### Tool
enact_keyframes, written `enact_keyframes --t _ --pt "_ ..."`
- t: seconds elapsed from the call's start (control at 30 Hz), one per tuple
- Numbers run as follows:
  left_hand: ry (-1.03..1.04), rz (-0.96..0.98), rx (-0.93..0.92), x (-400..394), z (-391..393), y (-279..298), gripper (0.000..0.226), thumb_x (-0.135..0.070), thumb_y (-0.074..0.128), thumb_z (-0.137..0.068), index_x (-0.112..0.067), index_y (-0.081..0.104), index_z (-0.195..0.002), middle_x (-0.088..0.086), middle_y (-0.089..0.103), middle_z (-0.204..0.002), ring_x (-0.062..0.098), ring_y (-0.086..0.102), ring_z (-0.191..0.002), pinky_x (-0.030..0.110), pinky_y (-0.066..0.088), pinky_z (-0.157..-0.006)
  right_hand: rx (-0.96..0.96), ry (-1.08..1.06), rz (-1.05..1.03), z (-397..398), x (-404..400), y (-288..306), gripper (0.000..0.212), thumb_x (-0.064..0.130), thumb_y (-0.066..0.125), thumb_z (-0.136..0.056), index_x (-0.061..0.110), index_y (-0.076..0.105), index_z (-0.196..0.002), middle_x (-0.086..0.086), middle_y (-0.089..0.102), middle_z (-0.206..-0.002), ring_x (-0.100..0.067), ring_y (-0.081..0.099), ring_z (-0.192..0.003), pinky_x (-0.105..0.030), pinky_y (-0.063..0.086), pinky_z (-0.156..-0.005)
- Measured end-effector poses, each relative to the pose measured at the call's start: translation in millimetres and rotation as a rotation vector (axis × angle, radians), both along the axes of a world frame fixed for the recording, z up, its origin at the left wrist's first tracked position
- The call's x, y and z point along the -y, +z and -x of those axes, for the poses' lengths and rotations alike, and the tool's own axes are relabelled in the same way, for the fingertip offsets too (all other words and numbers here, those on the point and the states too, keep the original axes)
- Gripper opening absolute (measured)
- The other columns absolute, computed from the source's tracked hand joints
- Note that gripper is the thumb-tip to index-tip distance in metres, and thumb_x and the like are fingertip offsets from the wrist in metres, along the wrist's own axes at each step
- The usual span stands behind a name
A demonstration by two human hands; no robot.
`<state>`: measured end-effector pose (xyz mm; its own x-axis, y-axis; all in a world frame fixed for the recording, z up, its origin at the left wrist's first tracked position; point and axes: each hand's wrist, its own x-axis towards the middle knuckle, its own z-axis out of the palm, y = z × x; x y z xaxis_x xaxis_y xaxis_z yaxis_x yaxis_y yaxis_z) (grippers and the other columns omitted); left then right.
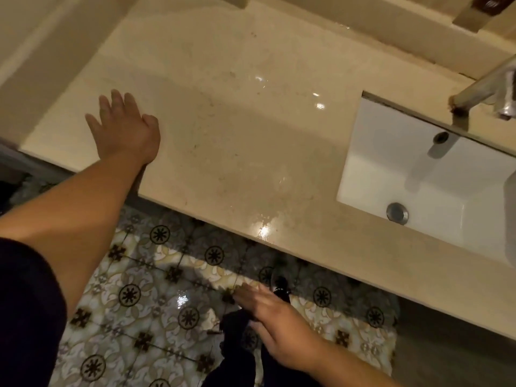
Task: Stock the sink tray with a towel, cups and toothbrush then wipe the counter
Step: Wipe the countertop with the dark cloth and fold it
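Resting flat on counter (237, 121), left hand (125, 129) empty; right hand (276, 328) open, sink (418, 177) nearby.

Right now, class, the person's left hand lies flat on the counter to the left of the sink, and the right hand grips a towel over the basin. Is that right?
Not quite. The head view shows the right hand empty, fingers open, low over the patterned floor, not gripping a towel over the basin. The left hand does lie flat on the counter, left of the sink.
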<state>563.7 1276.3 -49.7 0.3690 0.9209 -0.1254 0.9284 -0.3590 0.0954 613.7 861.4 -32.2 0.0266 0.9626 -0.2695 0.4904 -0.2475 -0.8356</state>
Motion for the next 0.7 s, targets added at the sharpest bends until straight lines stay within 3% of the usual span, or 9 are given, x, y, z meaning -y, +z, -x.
enact_keyframes --t 0.07,0.17,0.27,0.33,0.4,0.5,0.6,0.67,0.7 --pt "0.005 -0.012 -0.008 -0.9 0.4 -1.9 0.065 -0.038 0.013 -0.096 -0.012 0.009 -0.156 0.008 0.005 -0.164 0.028 0.001 -0.150 0.055 0.002 -0.118 -0.307 -0.235 0.087 11.5 -3.5 6.7 0.048 0.006 0.050 -0.096 0.035 0.053 -0.134 0.024 0.054 -0.137 0.004 0.044 -0.130 -0.017 0.032 -0.108" --pt "0.006 0.001 -0.017 -1.3 -0.5 -1.8 0.066 -0.039 0.012 -0.095 -0.012 0.009 -0.156 0.008 0.004 -0.165 0.028 0.001 -0.150 0.055 0.002 -0.118 -0.639 -0.567 0.219 1.0 -26.0 25.7 0.024 0.020 0.056 -0.095 0.027 0.071 -0.112 0.005 0.074 -0.108 -0.008 0.067 -0.101 -0.019 0.049 -0.084" --pt "0.007 0.003 -0.021 -1.1 -0.6 0.3 0.067 -0.039 0.011 -0.094 -0.012 0.009 -0.156 0.008 0.005 -0.164 0.029 0.001 -0.150 0.056 0.003 -0.118 -1.023 -0.848 0.242 -32.5 -57.3 44.7 0.035 0.025 0.057 -0.089 0.008 0.066 -0.118 -0.020 0.069 -0.116 -0.031 0.065 -0.105 -0.040 0.052 -0.091" --pt "0.007 0.004 -0.022 -0.1 -0.2 1.3 0.067 -0.040 0.012 -0.095 -0.012 0.010 -0.156 0.009 0.005 -0.165 0.029 0.001 -0.150 0.056 0.004 -0.118 -1.187 -0.958 0.176 -73.3 -81.1 62.2 0.044 0.027 0.054 -0.090 0.004 0.059 -0.126 -0.022 0.065 -0.124 -0.033 0.064 -0.110 -0.043 0.053 -0.093" --pt "0.001 0.008 -0.021 0.8 0.0 1.9 0.067 -0.040 0.012 -0.096 -0.012 0.009 -0.156 0.008 0.003 -0.165 0.028 0.000 -0.150 0.055 0.004 -0.118 -1.090 -1.015 0.064 -128.2 -108.3 81.2 0.040 0.031 0.052 -0.094 0.009 0.059 -0.127 -0.015 0.067 -0.124 -0.028 0.065 -0.110 -0.040 0.056 -0.086" --pt "0.004 0.016 -0.023 0.2 0.0 1.9 0.066 -0.041 0.014 -0.096 -0.012 0.010 -0.156 0.008 0.003 -0.165 0.028 -0.001 -0.150 0.055 0.003 -0.118 -0.742 -1.062 -0.125 -216.2 -164.1 100.5 0.023 0.029 0.049 -0.098 0.021 0.064 -0.114 -0.003 0.074 -0.110 -0.020 0.070 -0.101 -0.036 0.058 -0.078" --pt "0.013 0.005 -0.026 -0.6 -1.3 1.0 0.065 -0.039 0.018 -0.096 -0.012 0.013 -0.155 0.008 0.006 -0.165 0.028 0.001 -0.150 0.055 0.005 -0.118 -0.175 -1.123 -0.192 -292.3 -238.6 95.8 0.019 0.034 0.049 -0.090 0.025 0.065 -0.094 0.007 0.068 -0.086 -0.016 0.067 -0.082 -0.039 0.054 -0.080" --pt "0.021 -0.007 -0.028 -0.8 -2.9 1.1 0.064 -0.038 0.021 -0.096 -0.012 0.014 -0.155 0.008 0.008 -0.164 0.028 0.003 -0.150 0.055 0.006 -0.118 0.190 -1.055 -0.154 -334.9 -285.4 75.0 0.030 0.039 0.042 -0.089 0.022 0.061 -0.105 0.002 0.062 -0.088 -0.018 0.059 -0.083 -0.038 0.047 -0.080" --pt "0.019 -0.017 -0.027 -1.1 -3.6 1.2 0.064 -0.037 0.022 -0.096 -0.012 0.015 -0.155 0.009 0.010 -0.164 0.028 0.004 -0.150 0.055 0.007 -0.118 0.346 -0.969 -0.143 -352.2 -305.8 59.4 0.036 0.038 0.040 -0.092 0.020 0.059 -0.117 -0.004 0.063 -0.099 -0.023 0.059 -0.093 -0.039 0.046 -0.084"
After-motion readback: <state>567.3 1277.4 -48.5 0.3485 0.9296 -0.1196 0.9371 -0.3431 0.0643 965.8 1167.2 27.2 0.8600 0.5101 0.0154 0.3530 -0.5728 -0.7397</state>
